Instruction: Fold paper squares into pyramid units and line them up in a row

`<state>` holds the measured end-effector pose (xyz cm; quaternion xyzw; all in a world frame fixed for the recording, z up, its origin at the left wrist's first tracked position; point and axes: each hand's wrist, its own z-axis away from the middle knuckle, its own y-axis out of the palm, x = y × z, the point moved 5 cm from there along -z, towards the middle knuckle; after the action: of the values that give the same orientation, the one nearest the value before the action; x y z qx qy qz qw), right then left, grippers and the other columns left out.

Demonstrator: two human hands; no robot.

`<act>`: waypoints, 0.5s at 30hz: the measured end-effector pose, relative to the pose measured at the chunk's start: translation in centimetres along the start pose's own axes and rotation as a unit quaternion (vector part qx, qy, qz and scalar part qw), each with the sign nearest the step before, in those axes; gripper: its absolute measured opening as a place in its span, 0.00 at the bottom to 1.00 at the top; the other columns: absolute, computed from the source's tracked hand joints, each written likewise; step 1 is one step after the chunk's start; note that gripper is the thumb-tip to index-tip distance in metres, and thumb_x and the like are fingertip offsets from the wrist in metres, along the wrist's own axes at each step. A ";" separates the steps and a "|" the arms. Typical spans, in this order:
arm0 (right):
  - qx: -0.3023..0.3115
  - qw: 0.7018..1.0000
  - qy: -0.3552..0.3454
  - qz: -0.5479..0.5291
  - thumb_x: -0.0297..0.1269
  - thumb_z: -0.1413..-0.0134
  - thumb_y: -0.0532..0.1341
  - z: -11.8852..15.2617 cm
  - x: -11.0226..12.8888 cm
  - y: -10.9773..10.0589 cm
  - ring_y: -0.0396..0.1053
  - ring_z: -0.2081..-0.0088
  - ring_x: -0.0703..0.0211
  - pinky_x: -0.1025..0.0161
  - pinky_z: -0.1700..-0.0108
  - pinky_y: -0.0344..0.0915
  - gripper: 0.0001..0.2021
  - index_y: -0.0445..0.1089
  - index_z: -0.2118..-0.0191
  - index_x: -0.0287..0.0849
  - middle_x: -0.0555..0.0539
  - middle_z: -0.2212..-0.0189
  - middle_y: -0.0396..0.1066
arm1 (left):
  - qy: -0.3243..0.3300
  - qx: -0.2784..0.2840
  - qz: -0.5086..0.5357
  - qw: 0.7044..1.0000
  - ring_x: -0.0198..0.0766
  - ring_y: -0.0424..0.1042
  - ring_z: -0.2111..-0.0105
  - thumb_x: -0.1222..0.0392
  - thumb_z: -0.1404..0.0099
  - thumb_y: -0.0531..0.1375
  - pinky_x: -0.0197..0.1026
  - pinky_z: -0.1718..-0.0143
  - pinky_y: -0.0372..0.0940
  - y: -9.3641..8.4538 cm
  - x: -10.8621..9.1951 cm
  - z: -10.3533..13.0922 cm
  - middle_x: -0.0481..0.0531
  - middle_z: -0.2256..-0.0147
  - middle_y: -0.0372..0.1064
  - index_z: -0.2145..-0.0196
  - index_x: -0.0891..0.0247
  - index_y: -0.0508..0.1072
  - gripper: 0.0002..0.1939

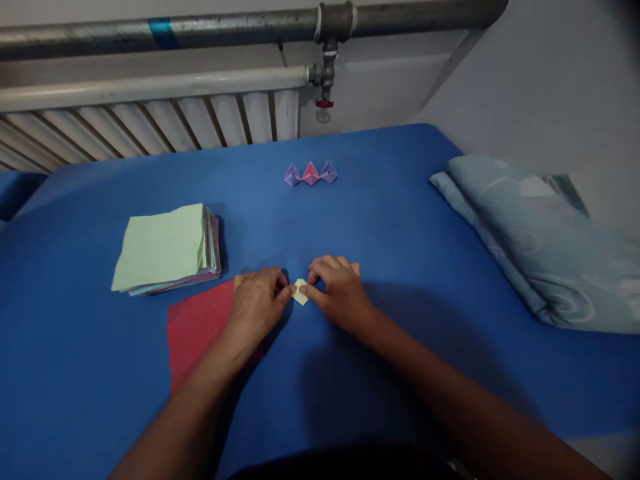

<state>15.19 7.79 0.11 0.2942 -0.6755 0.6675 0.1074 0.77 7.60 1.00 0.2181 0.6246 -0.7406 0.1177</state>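
Observation:
A small folded piece of pale yellow paper (301,297) lies between my two hands on the blue surface. My left hand (259,299) has its fingers curled, with the thumb tip on the paper's left side. From the other side my right hand (341,291) presses its thumb on the paper, its fingers bent behind. Under my left hand and wrist lies a red paper sheet (197,327), partly covered by them. Farther back stand three folded paper pieces in a row: a purple one (293,175), a pink one (311,174) and another purple one (329,173).
A stack of coloured paper (163,247), light green on top, sits at the left. On the right rests a folded light blue cloth (535,247). Behind the blue surface (400,200) are a white radiator (200,120), a metal pipe (240,28) and a red-handled valve (325,103).

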 end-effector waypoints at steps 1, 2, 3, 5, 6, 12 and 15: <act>0.001 1.000 0.001 -0.002 0.37 0.46 0.62 0.0 -0.1 0.0 0.63 0.59 0.55 0.58 0.59 0.50 0.06 0.67 0.71 0.43 0.48 0.62 0.71 | -0.004 0.007 0.009 1.000 0.39 0.69 0.75 0.56 0.38 0.58 0.45 0.66 0.57 -0.1 0.2 -0.1 0.48 0.76 0.72 0.72 0.60 0.71 0.08; 0.002 1.000 0.003 -0.005 0.37 0.47 0.62 -0.1 -0.1 0.0 0.63 0.59 0.55 0.58 0.59 0.49 0.05 0.67 0.71 0.43 0.49 0.62 0.71 | -0.006 0.012 0.015 1.000 0.39 0.68 0.75 0.55 0.38 0.58 0.43 0.67 0.57 -0.1 0.3 -0.1 0.47 0.76 0.71 0.72 0.60 0.71 0.08; 0.002 1.000 0.006 -0.008 0.36 0.47 0.62 -0.1 -0.1 -0.1 0.63 0.59 0.55 0.58 0.58 0.49 0.05 0.67 0.71 0.43 0.49 0.62 0.71 | -0.009 0.017 0.017 1.000 0.38 0.68 0.76 0.55 0.39 0.59 0.43 0.69 0.56 -0.2 0.4 -0.2 0.47 0.76 0.71 0.72 0.60 0.71 0.07; 0.002 1.000 0.009 -0.014 0.36 0.48 0.63 -0.2 -0.1 -0.2 0.63 0.58 0.55 0.58 0.58 0.49 0.05 0.67 0.71 0.43 0.49 0.62 0.71 | -0.013 0.028 0.019 0.999 0.38 0.68 0.76 0.54 0.40 0.59 0.42 0.70 0.55 -0.3 0.7 -0.5 0.47 0.76 0.71 0.72 0.59 0.71 0.08; 0.003 1.000 0.009 -0.017 0.36 0.48 0.63 -0.2 -0.1 -0.2 0.63 0.58 0.56 0.58 0.58 0.49 0.05 0.67 0.70 0.43 0.49 0.62 0.71 | -0.015 0.034 0.017 0.999 0.38 0.68 0.76 0.53 0.40 0.60 0.42 0.70 0.55 -0.3 0.8 -0.6 0.47 0.76 0.71 0.72 0.59 0.71 0.08; 0.017 0.999 0.020 -0.021 0.36 0.49 0.63 -0.3 -0.1 -0.1 0.62 0.59 0.56 0.58 0.58 0.48 0.05 0.67 0.70 0.43 0.50 0.62 0.71 | -0.007 0.060 -0.020 0.998 0.39 0.66 0.77 0.49 0.42 0.61 0.42 0.71 0.52 -0.5 1.4 -1.6 0.47 0.79 0.69 0.75 0.58 0.70 0.11; 0.018 0.999 0.011 -0.024 0.37 0.48 0.62 -0.3 -0.2 -0.1 0.62 0.58 0.55 0.58 0.58 0.48 0.04 0.68 0.69 0.44 0.50 0.61 0.71 | -0.004 0.061 -0.018 0.998 0.38 0.66 0.77 0.50 0.42 0.61 0.42 0.71 0.52 -0.8 1.4 -1.6 0.46 0.79 0.70 0.75 0.58 0.70 0.11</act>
<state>15.31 8.18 0.07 0.3052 -0.6548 0.6800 0.1254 -0.49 9.42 0.82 0.2108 0.5814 -0.7802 0.0936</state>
